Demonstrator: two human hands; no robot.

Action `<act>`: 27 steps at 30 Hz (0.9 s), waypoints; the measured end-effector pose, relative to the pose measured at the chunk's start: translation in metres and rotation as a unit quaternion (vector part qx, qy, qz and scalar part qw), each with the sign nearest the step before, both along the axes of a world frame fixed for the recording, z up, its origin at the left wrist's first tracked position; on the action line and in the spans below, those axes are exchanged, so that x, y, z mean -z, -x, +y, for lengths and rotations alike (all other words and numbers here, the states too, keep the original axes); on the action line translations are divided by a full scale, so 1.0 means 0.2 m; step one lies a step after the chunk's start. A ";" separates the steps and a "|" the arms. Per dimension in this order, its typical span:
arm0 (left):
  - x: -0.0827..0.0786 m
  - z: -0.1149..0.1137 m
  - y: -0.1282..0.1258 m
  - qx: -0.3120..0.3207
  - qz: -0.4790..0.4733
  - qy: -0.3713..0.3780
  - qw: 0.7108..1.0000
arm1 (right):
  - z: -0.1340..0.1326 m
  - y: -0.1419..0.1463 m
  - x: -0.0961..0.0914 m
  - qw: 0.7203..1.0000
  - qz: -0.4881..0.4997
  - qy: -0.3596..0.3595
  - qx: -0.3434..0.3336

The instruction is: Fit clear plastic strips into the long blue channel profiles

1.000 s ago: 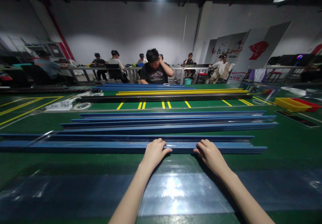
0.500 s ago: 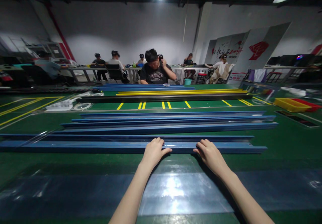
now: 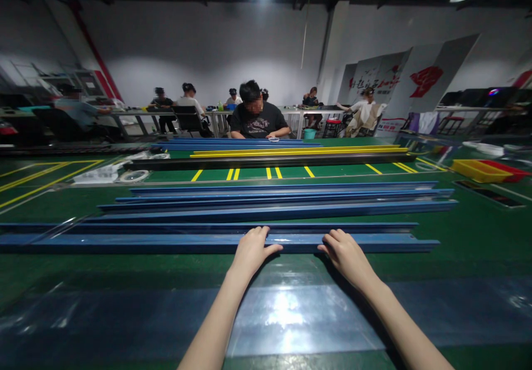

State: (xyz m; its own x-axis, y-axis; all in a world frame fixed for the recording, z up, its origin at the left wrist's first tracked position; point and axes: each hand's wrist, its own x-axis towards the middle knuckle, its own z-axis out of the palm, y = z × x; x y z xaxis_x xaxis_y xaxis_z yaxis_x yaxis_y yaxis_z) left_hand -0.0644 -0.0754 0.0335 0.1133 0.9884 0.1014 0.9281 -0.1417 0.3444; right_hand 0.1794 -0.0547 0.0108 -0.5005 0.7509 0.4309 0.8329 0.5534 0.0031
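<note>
A long blue channel-shaped strip (image 3: 145, 242) lies across the green table (image 3: 477, 237), nearest to me. My left hand (image 3: 251, 250) rests on its near edge with the fingers curled over the top and the thumb out to the right. My right hand (image 3: 346, 254) grips the same strip a little to the right, fingers hooked over it. A glossy clear sheet (image 3: 286, 314) lies flat under both forearms.
Several more blue strips (image 3: 282, 201) lie in parallel rows behind the first. Further back are yellow strips (image 3: 299, 151) and a black one. A person in a black shirt (image 3: 255, 119) sits opposite. Yellow and red trays (image 3: 482, 170) stand at the right; tape rolls (image 3: 133, 175) lie left.
My hands stay on the blue strip. The person opposite has lowered the raised arm from the head down to the table.
</note>
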 end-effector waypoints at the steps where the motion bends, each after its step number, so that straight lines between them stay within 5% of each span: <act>1: 0.00 0.00 0.00 -0.003 -0.005 0.000 1.000 | 0.00 0.00 0.00 1.000 0.002 -0.002 -0.001; 27: -0.01 0.00 0.00 -0.009 -0.061 -0.006 0.998 | 0.00 0.00 0.00 1.000 0.006 -0.006 -0.005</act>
